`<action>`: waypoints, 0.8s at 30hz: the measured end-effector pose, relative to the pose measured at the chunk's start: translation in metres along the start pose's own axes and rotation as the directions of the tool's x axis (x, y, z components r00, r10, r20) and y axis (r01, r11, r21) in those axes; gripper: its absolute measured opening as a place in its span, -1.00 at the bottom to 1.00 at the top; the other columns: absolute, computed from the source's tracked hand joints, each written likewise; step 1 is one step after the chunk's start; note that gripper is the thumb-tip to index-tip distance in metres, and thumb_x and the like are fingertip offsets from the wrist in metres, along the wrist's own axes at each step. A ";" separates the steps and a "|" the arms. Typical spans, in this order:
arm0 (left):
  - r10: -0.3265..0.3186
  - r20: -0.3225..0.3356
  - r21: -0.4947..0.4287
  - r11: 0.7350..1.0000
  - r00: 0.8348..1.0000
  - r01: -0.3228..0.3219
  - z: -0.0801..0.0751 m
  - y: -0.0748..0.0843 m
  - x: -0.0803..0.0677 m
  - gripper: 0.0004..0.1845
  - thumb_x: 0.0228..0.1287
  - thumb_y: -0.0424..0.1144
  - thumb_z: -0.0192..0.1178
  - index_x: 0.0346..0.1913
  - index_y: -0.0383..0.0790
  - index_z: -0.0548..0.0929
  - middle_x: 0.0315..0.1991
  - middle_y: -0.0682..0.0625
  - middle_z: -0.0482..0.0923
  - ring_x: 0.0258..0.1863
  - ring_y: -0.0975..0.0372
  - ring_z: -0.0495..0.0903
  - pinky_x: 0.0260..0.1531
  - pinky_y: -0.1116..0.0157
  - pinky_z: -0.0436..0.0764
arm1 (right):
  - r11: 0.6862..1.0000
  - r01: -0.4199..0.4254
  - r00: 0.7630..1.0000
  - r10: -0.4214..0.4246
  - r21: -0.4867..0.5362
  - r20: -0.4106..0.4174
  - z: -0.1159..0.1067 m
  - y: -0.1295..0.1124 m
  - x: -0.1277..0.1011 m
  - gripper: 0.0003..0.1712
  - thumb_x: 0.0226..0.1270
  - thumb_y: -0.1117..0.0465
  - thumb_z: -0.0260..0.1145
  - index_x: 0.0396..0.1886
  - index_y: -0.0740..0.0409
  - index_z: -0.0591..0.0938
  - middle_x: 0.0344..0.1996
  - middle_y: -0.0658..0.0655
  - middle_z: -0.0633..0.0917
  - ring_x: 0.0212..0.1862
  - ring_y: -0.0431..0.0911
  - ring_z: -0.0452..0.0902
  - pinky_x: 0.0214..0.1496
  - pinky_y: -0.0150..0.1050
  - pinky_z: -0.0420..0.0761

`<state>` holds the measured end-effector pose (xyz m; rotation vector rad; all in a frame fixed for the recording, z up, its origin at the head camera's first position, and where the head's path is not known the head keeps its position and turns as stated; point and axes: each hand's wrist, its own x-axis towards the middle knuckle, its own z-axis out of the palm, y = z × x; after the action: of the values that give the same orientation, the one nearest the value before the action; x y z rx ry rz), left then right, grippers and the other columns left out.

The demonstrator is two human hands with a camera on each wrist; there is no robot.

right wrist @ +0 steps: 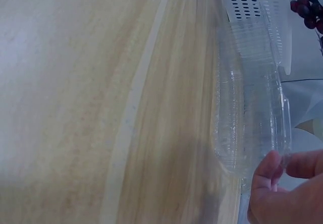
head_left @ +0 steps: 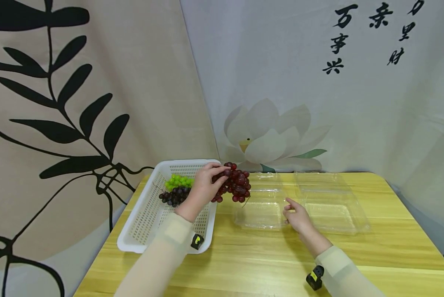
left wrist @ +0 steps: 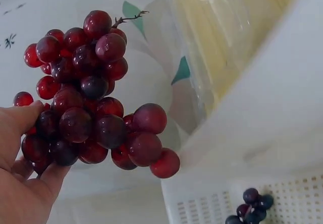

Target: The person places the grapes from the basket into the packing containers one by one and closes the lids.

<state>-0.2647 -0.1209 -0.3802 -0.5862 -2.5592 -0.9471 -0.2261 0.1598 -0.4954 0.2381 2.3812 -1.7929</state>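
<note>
Left hand (head_left: 203, 187): dark red grape bunch (head_left: 236, 186) gripped, held aloft between white perforated plastic basket (head_left: 142, 225) and clear plastic clamshell box (head_left: 260, 208). Right hand (head_left: 299, 218): box rim pinched, box apparently steadied on yellow wooden desk (head_left: 355, 264). Green grape bunch (head_left: 179, 181) and dark purple grape bunch (head_left: 174, 196) left in basket.

Staged tabletop set: printed backdrop cloths (head_left: 318, 82), wooden table (head_left: 266, 255).

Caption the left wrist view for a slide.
Left hand holds a red grape bunch beside the white perforated basket.
</note>
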 end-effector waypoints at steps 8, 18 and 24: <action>0.015 0.021 -0.013 1.000 1.000 -0.014 0.016 0.017 0.003 -0.71 0.25 -0.22 0.24 0.04 -0.03 0.68 0.01 0.03 0.53 0.02 0.18 0.53 -0.04 0.28 0.61 | 1.000 -0.009 1.000 0.009 0.002 0.007 0.000 0.000 0.000 -0.36 0.40 0.42 0.04 0.43 0.35 0.12 -0.02 0.27 0.38 -0.37 -0.14 0.36 -0.35 -0.35 0.56; 0.005 0.068 -0.054 0.999 0.998 -0.002 0.036 0.037 0.003 -0.71 0.25 -0.26 0.24 0.04 -0.09 0.68 0.00 -0.01 0.53 0.04 0.15 0.53 0.04 0.26 0.58 | 1.000 -0.004 1.000 0.004 -0.001 0.003 0.000 0.000 0.000 -0.36 0.39 0.42 0.03 0.43 0.37 0.12 -0.02 0.30 0.39 -0.39 -0.15 0.37 -0.38 -0.36 0.54; -0.030 0.071 -0.010 0.999 0.997 0.031 0.050 0.043 0.003 -0.71 0.25 -0.24 0.25 0.03 -0.08 0.68 -0.01 0.00 0.54 -0.01 0.18 0.56 0.01 0.29 0.58 | 1.000 0.004 1.000 -0.004 -0.008 0.008 0.000 0.000 0.000 -0.36 0.39 0.42 0.03 0.43 0.38 0.11 0.00 0.31 0.39 -0.41 -0.18 0.37 -0.38 -0.38 0.54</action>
<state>-0.2549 -0.0567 -0.3924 -0.5955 -2.6339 -0.9685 -0.2261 0.1594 -0.4952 0.2246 2.3846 -1.7823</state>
